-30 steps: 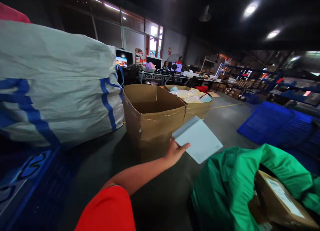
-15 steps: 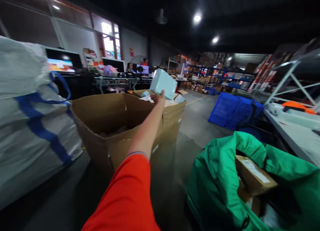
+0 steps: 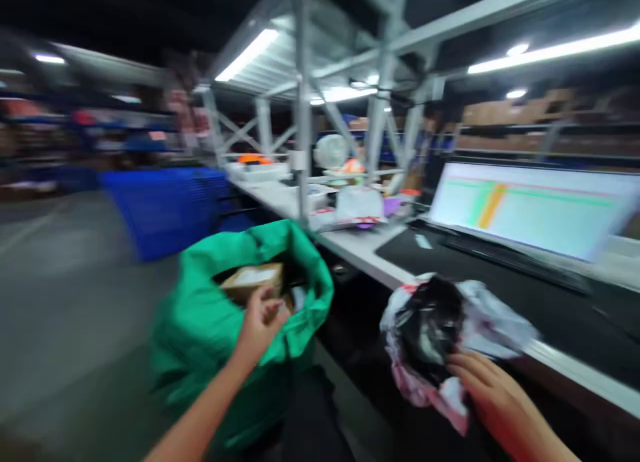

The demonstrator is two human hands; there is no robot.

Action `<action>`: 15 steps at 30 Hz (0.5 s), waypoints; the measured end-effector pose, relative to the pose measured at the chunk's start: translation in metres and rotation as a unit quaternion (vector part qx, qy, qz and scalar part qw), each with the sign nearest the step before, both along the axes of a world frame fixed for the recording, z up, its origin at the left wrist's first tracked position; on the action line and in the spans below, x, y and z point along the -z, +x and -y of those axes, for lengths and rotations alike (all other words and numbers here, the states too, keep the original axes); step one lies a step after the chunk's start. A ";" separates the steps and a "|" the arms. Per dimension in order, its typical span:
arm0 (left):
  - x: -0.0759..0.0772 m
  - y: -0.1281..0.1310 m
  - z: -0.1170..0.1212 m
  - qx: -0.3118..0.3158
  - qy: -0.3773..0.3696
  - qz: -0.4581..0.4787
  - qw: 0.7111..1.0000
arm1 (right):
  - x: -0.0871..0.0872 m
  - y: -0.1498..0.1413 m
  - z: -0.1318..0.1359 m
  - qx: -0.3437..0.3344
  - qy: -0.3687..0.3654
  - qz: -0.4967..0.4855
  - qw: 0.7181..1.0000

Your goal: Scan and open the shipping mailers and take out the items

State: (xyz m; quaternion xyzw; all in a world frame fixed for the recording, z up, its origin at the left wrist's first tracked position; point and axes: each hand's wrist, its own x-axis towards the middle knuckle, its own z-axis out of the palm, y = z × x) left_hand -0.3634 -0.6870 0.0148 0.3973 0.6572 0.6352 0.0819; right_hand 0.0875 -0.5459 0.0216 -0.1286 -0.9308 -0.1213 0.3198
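Note:
My left hand [image 3: 263, 322] hovers at the near side of the green fabric bag [image 3: 193, 319], its fingers loosely curled and apart with nothing in them. Beneath and beyond it, a brown cardboard box [image 3: 247, 281] with a white label lies inside the green bag. On the right, my right hand [image 3: 493, 389] has its fingertips on the side of a crumpled white and red plastic bag [image 3: 413, 385] with a black lining. That bag overhangs the table edge, and the thumb is hidden behind it. Motion blurs the whole view.
A long table [image 3: 350, 245] with a metal frame above runs into the distance. On its dark mat [image 3: 530, 315] stand a monitor [image 3: 530, 205] and a keyboard [image 3: 510, 259]. Blue plastic crates [image 3: 167, 209] stand on the floor beyond the green bag.
The view has swung right, from the cardboard cartons to the table. A hand held a pale blue box over a carton before; that box is now out of sight. Both hands now show.

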 end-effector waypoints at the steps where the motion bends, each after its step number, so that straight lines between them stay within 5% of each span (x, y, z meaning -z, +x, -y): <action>1: 0.019 0.035 -0.022 0.144 -0.007 -0.001 0.990 | -0.001 0.008 0.017 0.009 -0.031 0.020 0.999; 3: 0.047 0.108 -0.051 0.391 -0.026 0.008 0.920 | -0.004 0.012 0.046 0.006 -0.124 0.057 0.991; 5: 0.059 0.178 -0.065 0.554 -0.058 -0.004 0.831 | -0.003 0.013 0.068 -0.002 -0.184 0.060 0.981; 9: 0.055 0.277 -0.075 0.680 -0.058 0.013 0.731 | 0.013 0.032 0.091 0.033 -0.187 -0.059 0.980; 11: 0.047 0.304 -0.079 0.681 -0.050 0.062 0.728 | 0.021 0.046 0.090 0.091 -0.182 -0.156 0.967; 15: 0.032 0.333 -0.100 0.589 0.018 0.055 0.806 | 0.012 0.079 0.068 0.209 -0.213 -0.223 0.928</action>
